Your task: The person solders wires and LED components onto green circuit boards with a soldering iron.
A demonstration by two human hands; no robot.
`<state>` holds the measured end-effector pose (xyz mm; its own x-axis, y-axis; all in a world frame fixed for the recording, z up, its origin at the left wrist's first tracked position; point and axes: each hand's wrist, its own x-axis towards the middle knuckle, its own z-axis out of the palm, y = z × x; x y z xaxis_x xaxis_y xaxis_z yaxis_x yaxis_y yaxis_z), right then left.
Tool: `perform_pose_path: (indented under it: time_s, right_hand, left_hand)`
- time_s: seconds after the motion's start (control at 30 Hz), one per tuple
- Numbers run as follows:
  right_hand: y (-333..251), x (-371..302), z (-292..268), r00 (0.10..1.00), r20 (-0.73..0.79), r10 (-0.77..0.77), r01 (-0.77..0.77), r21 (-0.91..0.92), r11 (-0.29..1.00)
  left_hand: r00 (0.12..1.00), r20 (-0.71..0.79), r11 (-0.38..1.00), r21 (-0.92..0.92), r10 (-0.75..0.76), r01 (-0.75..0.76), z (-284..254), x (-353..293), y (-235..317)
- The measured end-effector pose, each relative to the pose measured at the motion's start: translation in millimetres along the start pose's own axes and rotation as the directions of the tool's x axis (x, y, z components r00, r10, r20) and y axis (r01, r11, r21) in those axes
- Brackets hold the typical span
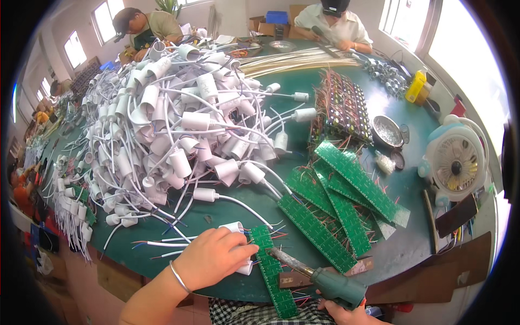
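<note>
My right hand (338,312), at the lower edge, is closed round the grip of a green gun-shaped soldering iron (338,287). The iron's metal tip points left and lies over a narrow green circuit board (266,257). My left hand (214,257), with a bangle at the wrist, rests at that board's left edge, fingers bent and index fingertip near the iron's tip. What its fingers pinch is hidden. Under and beside it lie white lamp holders (232,226) with thin wires at the board. White cables (168,245) with bared ends stick out to its left.
A big heap of white corded lamp holders (195,120) covers the left table. To the right lie several green boards (319,233), a stack of wired boards (341,105), a round tin (387,131) and a fan (455,162). Two people (333,27) sit across the table.
</note>
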<state>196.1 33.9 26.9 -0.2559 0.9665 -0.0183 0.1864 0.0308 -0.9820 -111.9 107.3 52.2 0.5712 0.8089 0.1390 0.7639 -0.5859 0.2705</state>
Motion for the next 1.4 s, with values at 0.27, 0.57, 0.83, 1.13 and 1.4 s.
perform_pose_path:
  time_s: [0.27, 0.57, 0.83, 1.13, 1.4]
  right_hand:
    - [8.5, -2.8, 1.9, 0.993, 0.005, 0.118, -0.118, 0.029, 0.993]
    - [16.4, -1.6, 6.5, 0.997, 0.001, 0.078, -0.078, 0.004, 0.997]
    - [12.9, -3.3, 9.1, 0.994, -0.017, 0.108, -0.109, -0.026, 0.994]
    - [13.5, -2.6, 6.2, 0.999, -0.038, 0.013, -0.013, -0.001, 1.0]
    - [18.1, -6.8, 3.7, 0.996, -0.029, 0.084, -0.085, -0.032, 0.996]
  left_hand:
    - [0.971, 0.166, 0.978, 0.084, 0.174, -0.19, -5.9, 14.5, -7.1]
    - [0.964, 0.126, 0.97, 0.034, 0.235, -0.241, -3.4, 17.6, -12.2]
    - [0.968, 0.079, 0.97, 0.026, 0.238, -0.24, 0.9, 16.1, -14.8]
    - [0.961, 0.108, 0.966, 0.017, 0.256, -0.259, -1.1, 18.5, -16.7]
    - [0.959, 0.129, 0.966, 0.027, 0.251, -0.256, -3.1, 19.0, -14.7]
